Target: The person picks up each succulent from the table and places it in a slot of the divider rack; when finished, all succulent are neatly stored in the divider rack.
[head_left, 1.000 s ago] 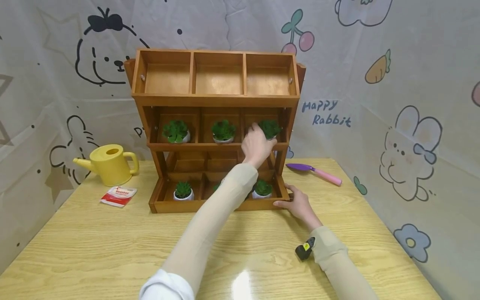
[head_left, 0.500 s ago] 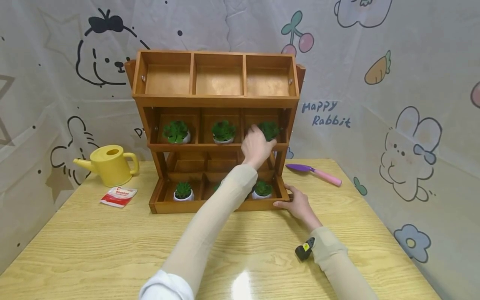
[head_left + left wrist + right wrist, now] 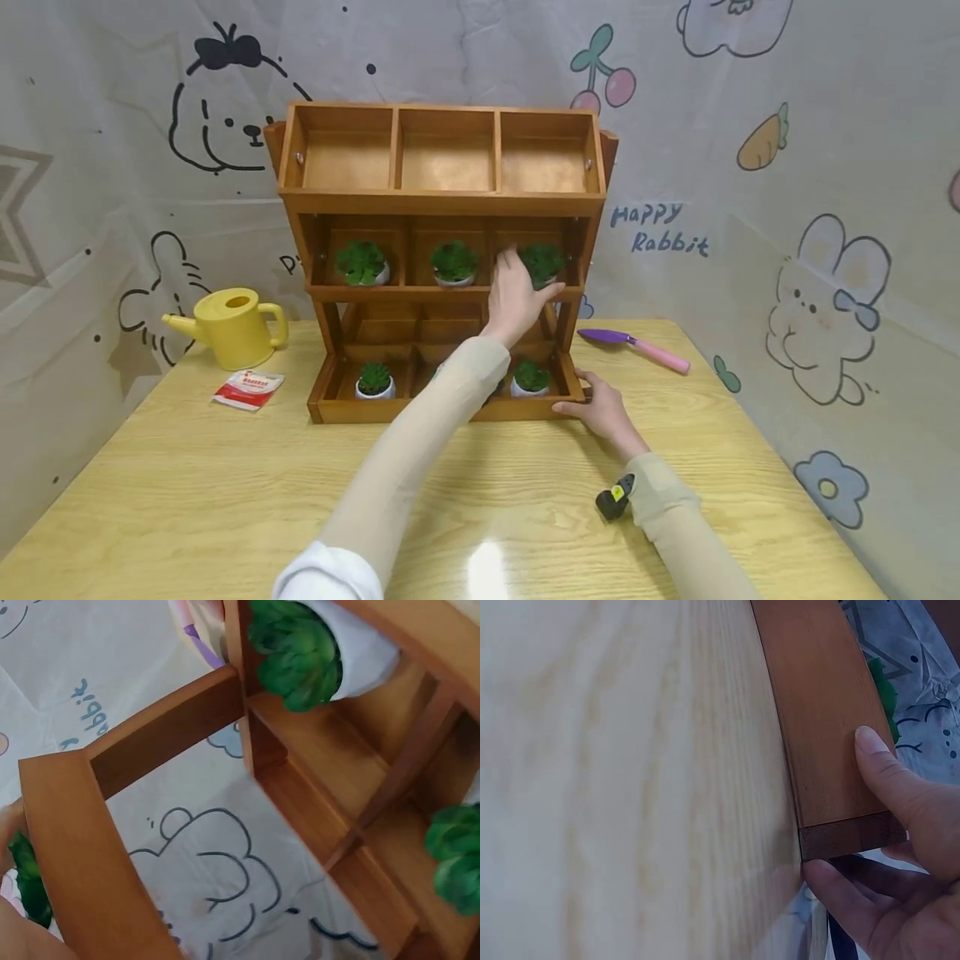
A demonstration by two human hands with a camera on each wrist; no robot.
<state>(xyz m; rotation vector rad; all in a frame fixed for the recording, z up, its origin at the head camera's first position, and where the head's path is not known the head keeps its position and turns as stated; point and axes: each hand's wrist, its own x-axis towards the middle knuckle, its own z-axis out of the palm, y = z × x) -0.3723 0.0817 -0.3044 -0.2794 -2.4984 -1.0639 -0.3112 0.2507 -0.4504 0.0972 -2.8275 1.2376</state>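
Note:
In the head view a three-tier wooden plant stand [image 3: 442, 202] stands at the back of the table. My left hand [image 3: 516, 300] reaches into the right compartment of its middle tier. There the fingers and thumb are around a small green potted succulent [image 3: 543, 260], whose pot is mostly hidden. The left wrist view catches part of this hand [image 3: 26, 937] and some leaves behind the tier's front board [image 3: 97, 855]. My right hand [image 3: 602, 410] grips the stand's lower right corner. In the right wrist view its thumb [image 3: 881, 761] lies on the front board, with fingers at the end.
Two more potted succulents [image 3: 362, 262] sit in the middle tier, others [image 3: 375, 380] in the bottom tier. A yellow watering can [image 3: 238, 329] and a red-and-white packet [image 3: 248, 389] lie to the left. A purple trowel with a pink handle [image 3: 660, 356] lies to the right.
The head view has shifted slightly, so everything appears a little further right. The succulent at my left hand has moved slightly; both hands keep their places on the stand.

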